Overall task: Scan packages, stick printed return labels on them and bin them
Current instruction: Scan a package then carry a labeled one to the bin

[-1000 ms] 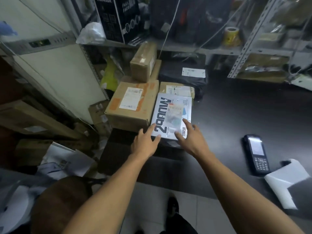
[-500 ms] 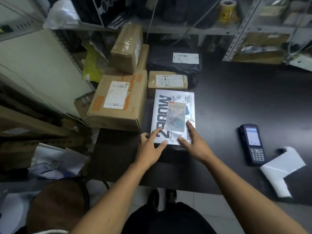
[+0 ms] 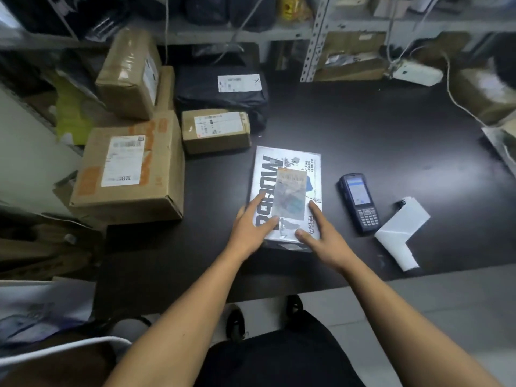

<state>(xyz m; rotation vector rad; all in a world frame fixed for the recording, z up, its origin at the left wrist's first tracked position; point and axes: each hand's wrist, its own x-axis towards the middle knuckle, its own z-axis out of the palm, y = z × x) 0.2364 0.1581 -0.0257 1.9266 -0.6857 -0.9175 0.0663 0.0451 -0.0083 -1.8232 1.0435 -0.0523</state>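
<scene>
A flat white package (image 3: 290,166) with bold black lettering and a label on top lies on the black table (image 3: 363,129), near its front edge. My left hand (image 3: 251,229) rests on the package's near left corner with its fingers spread over the top. My right hand (image 3: 324,233) lies on the near right corner, fingers straight along the top. A black handheld scanner (image 3: 360,203) with a lit screen lies just right of the package. Right of the scanner lies a strip of white label paper (image 3: 402,233).
Cardboard boxes stand at the table's left: a large labelled one (image 3: 131,174), a small one (image 3: 216,131) and a taped one (image 3: 128,74) on top. A black bag parcel (image 3: 223,90) lies behind them. Metal shelving (image 3: 315,37) runs along the back, with a white device (image 3: 417,72) at right.
Both hands have drawn the white package away from the pile of boxes, toward the table's front edge and closer to the scanner. The camera tilted further down.
</scene>
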